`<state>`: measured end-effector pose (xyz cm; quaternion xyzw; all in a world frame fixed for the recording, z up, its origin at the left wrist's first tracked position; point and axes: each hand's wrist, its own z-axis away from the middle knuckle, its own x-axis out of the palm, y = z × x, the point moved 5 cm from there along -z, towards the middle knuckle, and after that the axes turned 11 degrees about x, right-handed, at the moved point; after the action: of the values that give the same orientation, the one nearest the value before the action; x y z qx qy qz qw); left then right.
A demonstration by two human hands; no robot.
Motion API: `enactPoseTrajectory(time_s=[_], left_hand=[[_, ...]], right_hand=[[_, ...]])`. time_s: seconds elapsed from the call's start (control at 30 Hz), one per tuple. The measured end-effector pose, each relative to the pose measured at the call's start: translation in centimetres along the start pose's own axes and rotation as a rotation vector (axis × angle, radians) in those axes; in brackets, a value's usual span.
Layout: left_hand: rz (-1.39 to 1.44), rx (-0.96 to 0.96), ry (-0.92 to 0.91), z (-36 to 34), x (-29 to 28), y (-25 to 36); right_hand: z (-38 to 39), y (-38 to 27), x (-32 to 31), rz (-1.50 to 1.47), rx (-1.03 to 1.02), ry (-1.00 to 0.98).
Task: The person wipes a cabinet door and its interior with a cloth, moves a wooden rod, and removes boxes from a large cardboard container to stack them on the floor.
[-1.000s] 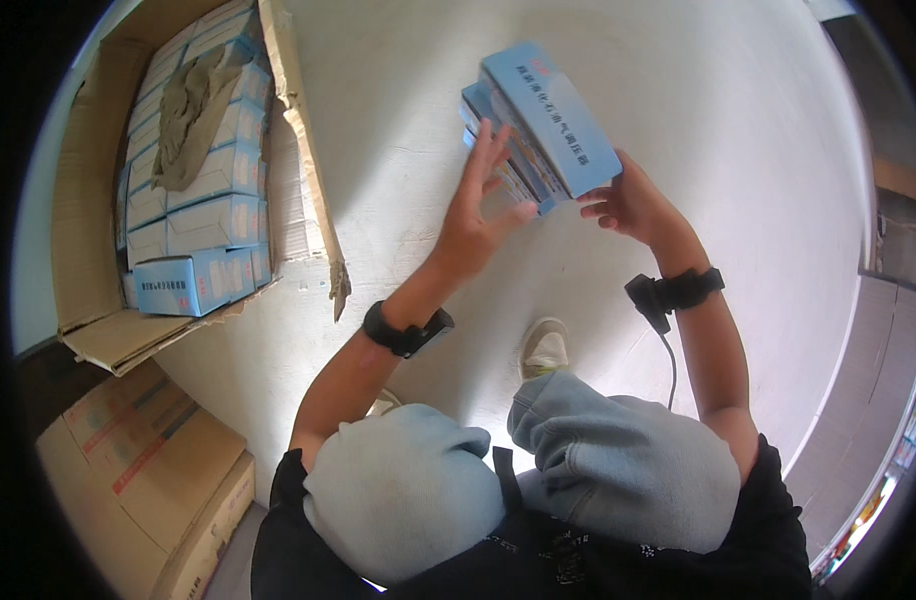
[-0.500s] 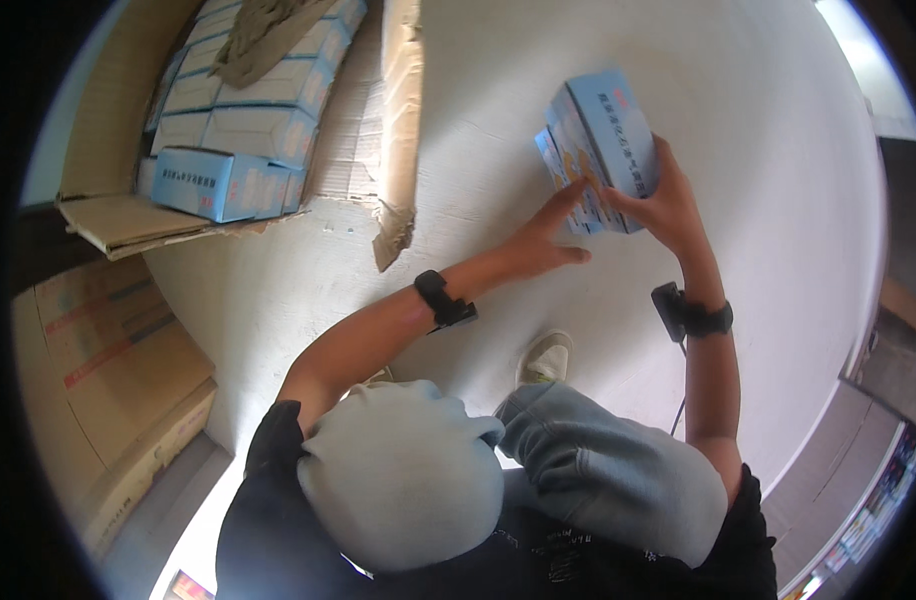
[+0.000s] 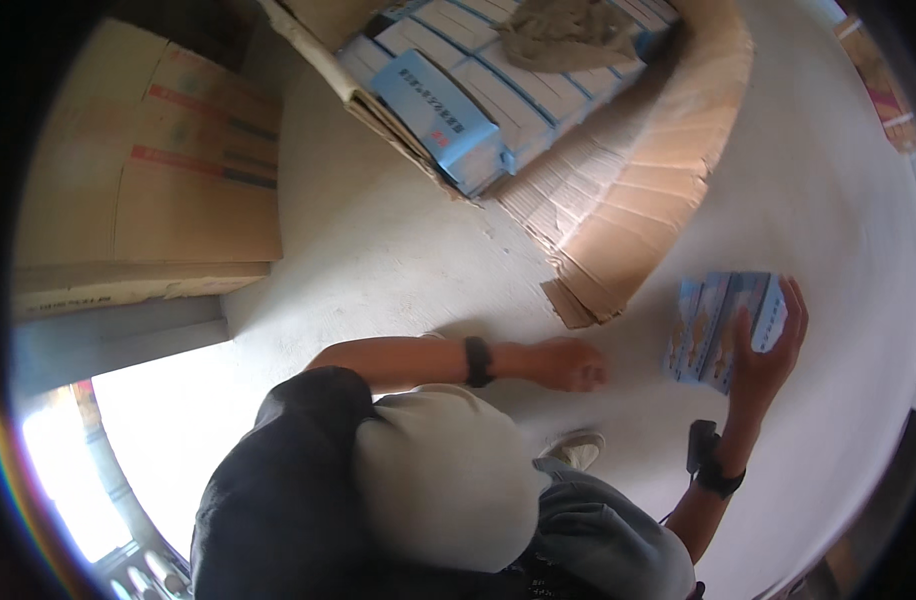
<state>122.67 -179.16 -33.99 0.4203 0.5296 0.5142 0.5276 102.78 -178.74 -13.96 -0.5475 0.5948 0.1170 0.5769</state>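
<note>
My right hand [image 3: 774, 350] is wrapped round a light-blue cardboard box [image 3: 746, 295], thumb on its near face and fingers over its right side. This box stands at the right end of a short row on the pale floor. To its left, close together, are more matching light-blue boxes [image 3: 690, 325]. My left hand [image 3: 570, 366] hovers apart from the row, fingers curled in and slightly blurred, with nothing visible in them. Beyond it lies the bent flap of an open carton [image 3: 668, 190].
Packed in the carton are several pale-blue boxes [image 3: 513, 95], one tilted blue box [image 3: 433, 110] at its near corner and a crumpled brown piece [image 3: 568, 35] on top. Large brown cartons [image 3: 193, 190] stand at the left. My shoe [image 3: 578, 450] is on the floor [image 3: 398, 260].
My view has turned left, so the carton and boxes appear farther right. My left hand has drawn away from the boxes and its fingers have curled. My right hand still holds a box.
</note>
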Motion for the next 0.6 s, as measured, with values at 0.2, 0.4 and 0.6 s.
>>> enactPoseTrajectory(time_s=[0.2,0.4,0.6], left_hand=[[-0.102,-0.213,0.898,11.0,-8.8,-3.2],[-0.525,0.198,1.356,13.6,-16.6,2.0],[0.022,0.204,1.286,11.3,-15.1,-0.1]], right_hand=[[-1.8,-17.8,8.9,-0.156,-0.549,-0.342],[-3.0,-25.4,19.4,-0.025,-0.549,-0.565],[-3.2,-25.9,24.6,0.152,-0.526,-0.524]])
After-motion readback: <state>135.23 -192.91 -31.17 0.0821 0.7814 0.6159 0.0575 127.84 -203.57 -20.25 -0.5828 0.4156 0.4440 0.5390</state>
